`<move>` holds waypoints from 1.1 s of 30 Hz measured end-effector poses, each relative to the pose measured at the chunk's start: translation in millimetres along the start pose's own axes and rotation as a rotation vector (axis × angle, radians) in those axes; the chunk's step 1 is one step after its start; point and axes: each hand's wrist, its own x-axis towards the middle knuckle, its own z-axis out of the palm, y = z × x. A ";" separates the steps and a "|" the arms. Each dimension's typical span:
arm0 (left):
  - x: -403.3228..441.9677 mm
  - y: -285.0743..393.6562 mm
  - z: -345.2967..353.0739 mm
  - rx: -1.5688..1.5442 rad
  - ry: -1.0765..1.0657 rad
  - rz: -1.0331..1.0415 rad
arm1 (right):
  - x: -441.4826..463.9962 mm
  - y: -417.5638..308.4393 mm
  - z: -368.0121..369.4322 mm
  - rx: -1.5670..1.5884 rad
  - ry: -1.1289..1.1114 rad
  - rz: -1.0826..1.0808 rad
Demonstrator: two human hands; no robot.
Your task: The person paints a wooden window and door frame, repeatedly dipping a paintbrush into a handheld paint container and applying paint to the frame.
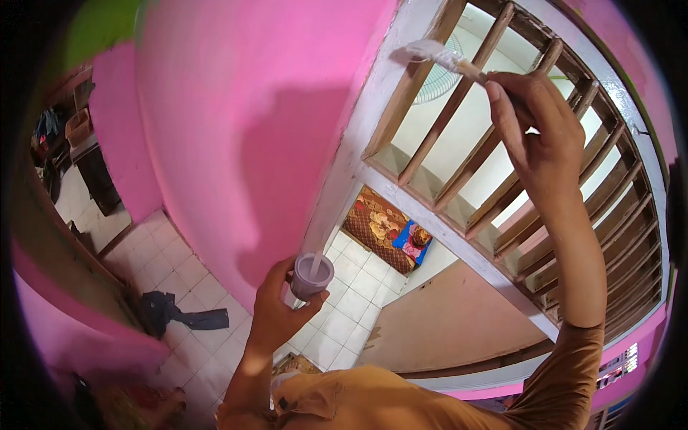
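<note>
My right hand (541,132) is raised, its fingers closed on the handle of a paintbrush (430,51). White paint coats the bristles, which lie against the upper part of a white-painted frame (410,44) beside wooden slats (459,104). Lower down, my left hand (278,304) grips a small greyish plastic cup (313,278), thumb and fingers around its sides. A pale streak or thin stick shows inside the cup; which of the two I cannot tell.
A pink wall (236,107) stands to the left of the frame. Through the doorway a patterned mat (376,222) and a blue pillow (413,242) lie on white tiles. Dark cloth (183,313) lies on the floor at lower left. Behind the slats is a fan (437,80).
</note>
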 end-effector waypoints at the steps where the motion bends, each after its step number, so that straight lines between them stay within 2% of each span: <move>1: 0.0 -0.4 1.7 -0.029 0.005 -0.012 | -4.1 -2.4 -4.6 0.075 -0.063 0.074; 2: -0.1 -0.6 3.2 -0.028 0.002 -0.001 | -7.2 -3.0 -7.5 0.151 -0.126 0.149; 3: -0.4 -0.9 4.7 -0.036 0.001 -0.011 | -12.5 -0.1 -4.6 0.179 -0.155 0.070; 5: -0.4 -0.1 5.1 -0.041 -0.001 -0.016 | -19.1 -5.8 -5.4 0.223 -0.275 0.103; 8: -0.8 0.4 8.5 -0.088 -0.003 -0.008 | -31.2 -5.8 8.3 0.339 -0.303 0.185; 11: 0.0 3.0 9.1 -0.051 -0.005 -0.013 | -34.0 -4.2 16.1 0.260 -0.372 0.088; 12: -0.1 1.6 9.7 -0.051 -0.006 -0.015 | -32.5 -6.6 16.8 0.240 -0.405 0.122; 21: 1.5 4.9 10.7 -0.049 -0.020 -0.024 | -10.5 15.8 18.2 0.007 -0.165 -0.045; 29: 1.7 2.5 13.8 -0.067 -0.010 -0.039 | 12.5 29.3 4.9 -0.152 0.087 -0.068; 31: 1.7 2.9 15.2 -0.071 -0.001 -0.035 | -1.5 24.6 6.9 -0.208 -0.070 -0.153; 33: 2.5 6.7 16.1 -0.075 -0.006 -0.047 | -16.6 9.7 17.7 -0.212 -0.097 -0.164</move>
